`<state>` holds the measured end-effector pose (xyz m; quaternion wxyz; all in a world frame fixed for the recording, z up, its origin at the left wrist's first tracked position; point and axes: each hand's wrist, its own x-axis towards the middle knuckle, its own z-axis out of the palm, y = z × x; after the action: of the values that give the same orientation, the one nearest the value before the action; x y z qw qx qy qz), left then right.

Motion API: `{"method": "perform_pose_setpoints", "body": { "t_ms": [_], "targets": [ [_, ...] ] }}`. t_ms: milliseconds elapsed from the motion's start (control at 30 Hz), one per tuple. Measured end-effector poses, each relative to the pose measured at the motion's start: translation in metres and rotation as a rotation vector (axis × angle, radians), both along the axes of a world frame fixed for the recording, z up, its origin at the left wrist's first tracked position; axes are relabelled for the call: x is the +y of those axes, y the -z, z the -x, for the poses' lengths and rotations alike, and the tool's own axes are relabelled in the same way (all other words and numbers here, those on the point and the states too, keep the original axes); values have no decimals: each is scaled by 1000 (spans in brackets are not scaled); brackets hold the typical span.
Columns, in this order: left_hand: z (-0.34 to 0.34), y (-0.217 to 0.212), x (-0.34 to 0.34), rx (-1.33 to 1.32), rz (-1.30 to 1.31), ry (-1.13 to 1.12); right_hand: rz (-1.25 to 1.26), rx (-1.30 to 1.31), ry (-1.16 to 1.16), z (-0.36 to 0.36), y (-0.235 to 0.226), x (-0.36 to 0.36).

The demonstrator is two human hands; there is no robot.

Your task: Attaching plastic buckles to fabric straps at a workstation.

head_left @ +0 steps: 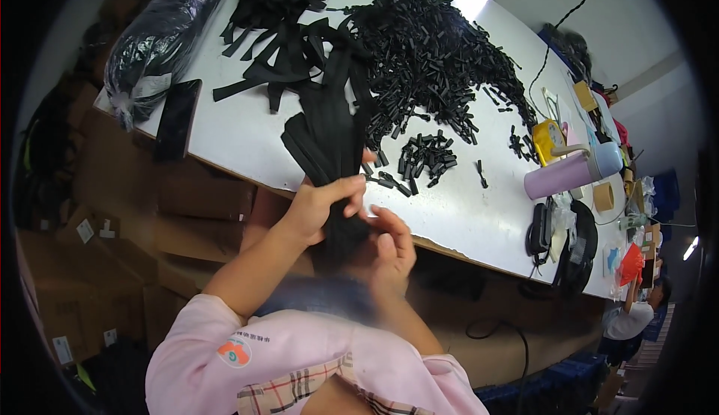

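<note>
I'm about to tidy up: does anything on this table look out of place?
One small black piece lies alone on the white table, away from the big heap and the small pile, like a stray. The dark flat slab looks odd too, seemingly jutting past the edge.

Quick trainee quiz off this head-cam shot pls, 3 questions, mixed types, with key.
1. Fill in: The thumb lying across the black strips, near the edge of the white table, belongs to the person's ____ hand.

2. True or false: In the picture, the dark plastic-wrapped bundle is left of the large heap of small black parts.

3. Multiple choice: What colour is the lid of the purple bottle?
A) red
B) light blue
C) yellow

Key:
1. Left; the left hand grips the strips.
2. True.
3. B.
</note>
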<state>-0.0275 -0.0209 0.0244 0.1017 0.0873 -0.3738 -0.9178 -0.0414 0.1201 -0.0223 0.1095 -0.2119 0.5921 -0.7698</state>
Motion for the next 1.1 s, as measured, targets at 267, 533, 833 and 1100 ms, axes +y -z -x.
{"method": "perform_pose_setpoints", "body": {
  "t_ms": [267,533,833,1100],
  "targets": [
    [-29,20,20,-67,341,466,-139,50,-74,40,-43,9],
    [-26,31,20,-102,169,364,-159,-74,-81,38,-40,12],
    [-23,39,11,-169,358,147,118,26,-739,45,-62,31],
    [-28,51,17,66,199,130,-266,545,-235,46,-47,-6]
  ]
}}
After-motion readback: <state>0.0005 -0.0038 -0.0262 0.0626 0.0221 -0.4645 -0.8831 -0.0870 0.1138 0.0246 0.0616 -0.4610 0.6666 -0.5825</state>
